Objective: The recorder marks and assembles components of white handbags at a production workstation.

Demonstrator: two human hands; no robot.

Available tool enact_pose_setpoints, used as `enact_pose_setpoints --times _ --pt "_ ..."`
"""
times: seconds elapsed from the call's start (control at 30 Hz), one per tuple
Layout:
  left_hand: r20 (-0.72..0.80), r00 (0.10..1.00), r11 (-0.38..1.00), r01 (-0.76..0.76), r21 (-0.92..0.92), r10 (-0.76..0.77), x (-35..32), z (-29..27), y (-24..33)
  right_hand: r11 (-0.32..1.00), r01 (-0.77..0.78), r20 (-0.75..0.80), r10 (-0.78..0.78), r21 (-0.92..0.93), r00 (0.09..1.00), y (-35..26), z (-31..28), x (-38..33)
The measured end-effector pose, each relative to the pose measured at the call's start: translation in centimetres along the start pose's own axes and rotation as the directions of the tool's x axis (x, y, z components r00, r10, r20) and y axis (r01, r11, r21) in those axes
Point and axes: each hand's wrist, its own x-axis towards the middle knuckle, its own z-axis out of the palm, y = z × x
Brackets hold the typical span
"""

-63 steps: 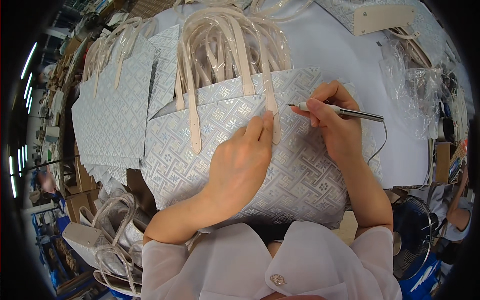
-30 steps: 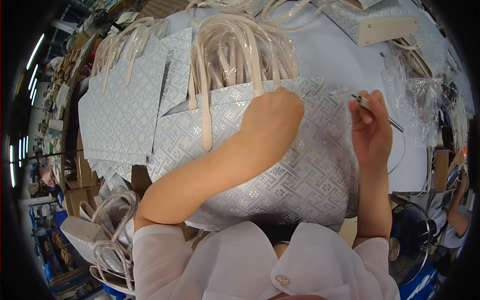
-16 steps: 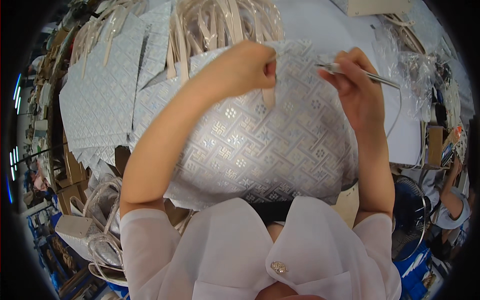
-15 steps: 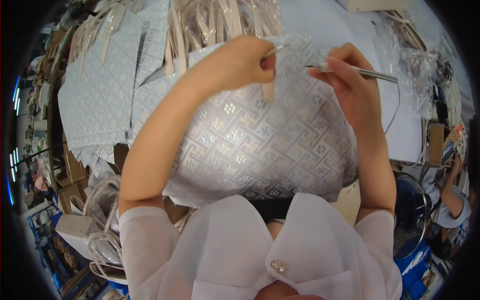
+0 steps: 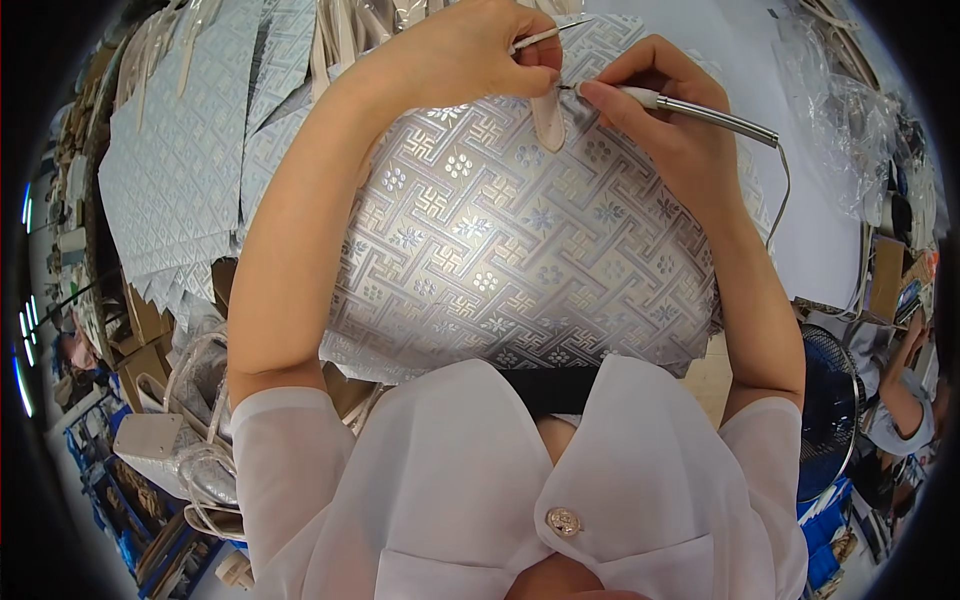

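Silvery patterned fabric (image 5: 480, 270) is spread over the table's near part, reaching close to my body. My left hand (image 5: 490, 55) is closed over its far part, gripping a slim white-handled tool with a thin pointed tip (image 5: 548, 37). Below those fingertips, the rounded end of a cream strap (image 5: 549, 125) lies on the fabric; the rest of the strap is hidden by the hand. My right hand (image 5: 680, 125) pinches a corded pen-shaped tool (image 5: 715, 118) with a metal barrel. Its tip is beside the strap, close to my left fingertips; whether it touches cannot be made out.
Stacked patterned panels (image 5: 170, 160) lie at the left, with cream straps (image 5: 360, 25) beyond them. Clear plastic wrap (image 5: 840, 120) is heaped at the right. Handbags (image 5: 165, 445) stand low at the left, a fan (image 5: 828, 410) low at the right. Another person's arm (image 5: 900, 385) shows far right.
My right hand has moved leftward, bringing the pen-shaped tool up to the strap end and my left fingers. Both hands and the fabric now appear higher in the picture.
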Motion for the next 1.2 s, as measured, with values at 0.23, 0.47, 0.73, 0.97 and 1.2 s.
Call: enact_pose_setpoints --times 0.23,0.47,0.73,0.97,1.2 --pt "0.014 0.999 0.999 0.028 0.017 -0.029 0.0 -0.2 0.2 0.999 0.036 0.001 -0.036 -0.029 0.999 0.3 0.2 -0.1" --pt "0.033 0.999 0.999 0.030 0.014 -0.031 0.0 -0.3 0.2 0.997 0.039 -0.007 -0.039 -0.070 0.999 0.4 0.3 -0.1" --pt "0.059 0.997 0.998 0.056 0.005 -0.057 0.4 -0.3 0.3 0.996 0.069 0.006 -0.069 -0.049 0.998 0.4 0.1 -0.1" --pt "-0.026 0.893 0.892 0.446 -0.068 -0.449 -5.2 -7.2 0.8 0.839 0.027 -0.031 -0.012 0.544 0.999 1.4 -0.5 1.3" --pt "-0.641 0.721 0.912 0.401 0.080 -0.261 -15.7 -3.9 -4.7 0.698 -0.164 0.115 0.116 0.697 0.987 -1.4 -1.7 2.8"
